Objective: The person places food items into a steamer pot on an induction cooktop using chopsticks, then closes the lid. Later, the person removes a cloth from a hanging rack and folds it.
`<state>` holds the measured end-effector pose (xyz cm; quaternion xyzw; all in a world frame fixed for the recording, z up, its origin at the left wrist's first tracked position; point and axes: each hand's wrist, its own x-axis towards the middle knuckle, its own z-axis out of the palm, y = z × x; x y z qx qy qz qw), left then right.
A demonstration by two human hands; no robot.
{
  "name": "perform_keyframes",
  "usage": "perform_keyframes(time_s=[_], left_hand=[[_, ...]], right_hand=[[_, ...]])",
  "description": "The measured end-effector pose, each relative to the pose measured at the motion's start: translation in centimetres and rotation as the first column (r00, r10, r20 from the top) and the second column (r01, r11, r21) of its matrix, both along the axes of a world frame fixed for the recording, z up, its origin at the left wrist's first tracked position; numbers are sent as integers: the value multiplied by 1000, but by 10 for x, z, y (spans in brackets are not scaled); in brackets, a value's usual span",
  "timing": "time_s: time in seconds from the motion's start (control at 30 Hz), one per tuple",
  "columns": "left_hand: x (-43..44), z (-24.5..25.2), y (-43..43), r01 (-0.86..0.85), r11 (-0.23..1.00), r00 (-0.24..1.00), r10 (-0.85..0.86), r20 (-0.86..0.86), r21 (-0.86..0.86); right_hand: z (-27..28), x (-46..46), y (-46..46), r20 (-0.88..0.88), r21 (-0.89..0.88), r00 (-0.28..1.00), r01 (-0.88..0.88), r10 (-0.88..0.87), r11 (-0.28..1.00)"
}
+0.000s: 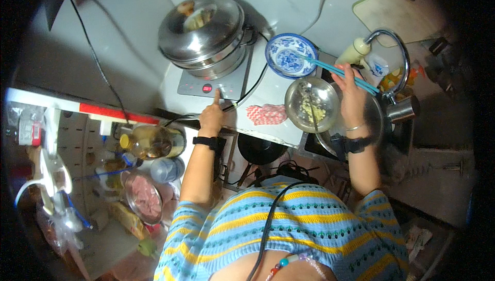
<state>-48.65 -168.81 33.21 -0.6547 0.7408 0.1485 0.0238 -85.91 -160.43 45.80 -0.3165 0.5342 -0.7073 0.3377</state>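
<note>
My left hand (212,117) holds nothing. Its index finger stretches out to the control panel of an induction cooktop (193,87), beside a lit red display, while the other fingers are curled. A covered stainless steel steamer pot (201,37) stands on that cooktop. In my right hand (351,91) is a pair of turquoise chopsticks (328,67), whose tips reach over a blue-and-white patterned bowl (290,58). Below this bowl, a steel bowl (292,108) contains pale chopped bits and a spoon or similar utensil.
A folded red-and-white cloth (267,114) lies left of the steel bowl. Right of my right hand are a sink (377,126) and a curved faucet (404,56). An oil bottle (154,141) and a bowl of raw meat (144,199) are at left. A black cable (257,81) crosses the counter.
</note>
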Motion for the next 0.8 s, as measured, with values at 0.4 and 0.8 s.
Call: perform_keyframes(time_s=[0.4, 0.8], left_hand=[[2, -2, 5, 22, 999, 996, -26, 89, 48], [2, 7, 4, 38, 997, 995, -44, 84, 70]], right_hand=[[-31, -4, -46, -722, -30, 690, -91, 41, 995], [-88, 10, -123, -939, 243, 162, -311, 303, 919]])
